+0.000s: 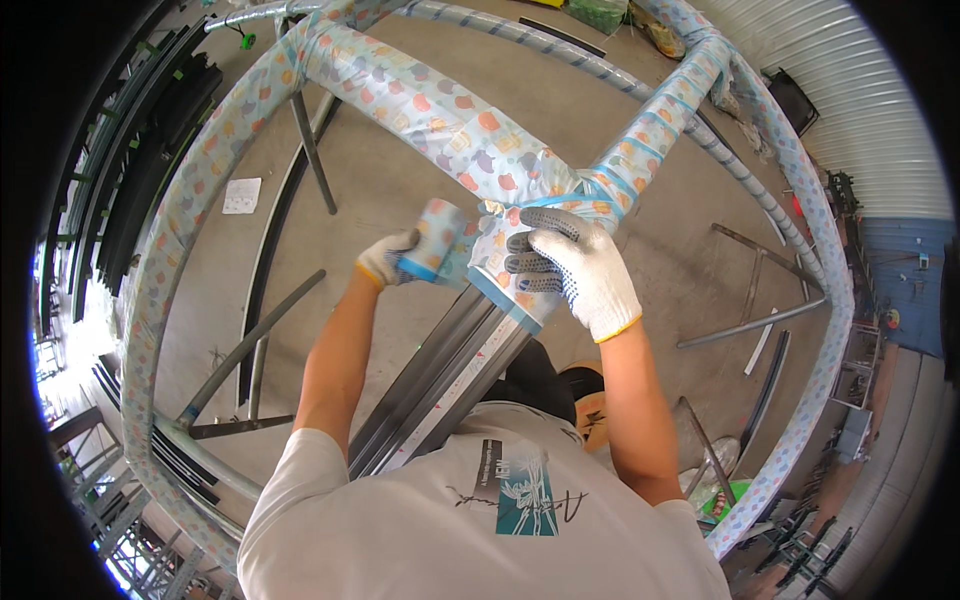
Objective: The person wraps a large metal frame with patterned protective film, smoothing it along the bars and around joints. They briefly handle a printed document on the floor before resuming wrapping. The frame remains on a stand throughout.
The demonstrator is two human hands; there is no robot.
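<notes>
My left hand [385, 260], in a white dotted work glove, holds a roll of patterned wrapping film [432, 240] with blue edges, just left of a metal bar [440, 375]. My right hand [580, 270], gloved the same way, presses the film's loose end [505, 285] against the bar, right below the joint where wrapped bars [560, 190] cross. The bar above the joint is covered in the same patterned film; below my hands it is bare grey metal.
A large round metal frame [175, 220], wrapped in patterned film, rings the scene over a concrete floor [400, 200]. Loose steel bars [750, 325] and angle pieces lie on the floor. Dark metal profiles [140, 150] are stacked at left. A corrugated wall [880, 130] stands at right.
</notes>
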